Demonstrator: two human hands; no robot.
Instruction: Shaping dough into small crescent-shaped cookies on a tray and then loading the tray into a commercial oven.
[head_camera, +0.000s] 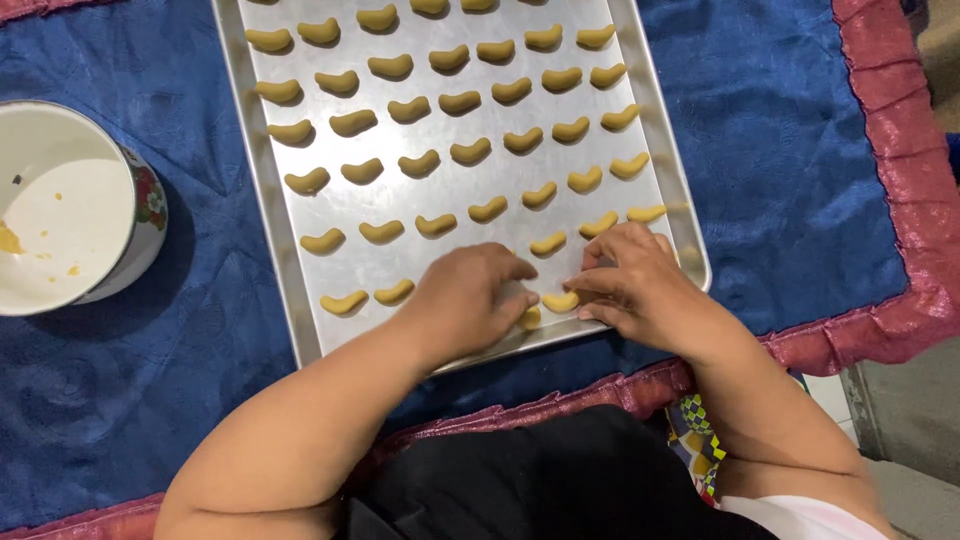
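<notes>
Blue quilted cloth (800, 150) under silver metal baking tray (262, 170) | left hand (470, 300), right hand (630, 285) pinching yellow crescent dough piece (560, 301), lower centre | keep row spacing, press lightly

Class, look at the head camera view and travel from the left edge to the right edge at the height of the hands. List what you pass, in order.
White bowl → blue cloth → metal baking tray → curved dough pieces → left hand → dough piece between the fingertips → right hand → pink cloth border.
</notes>
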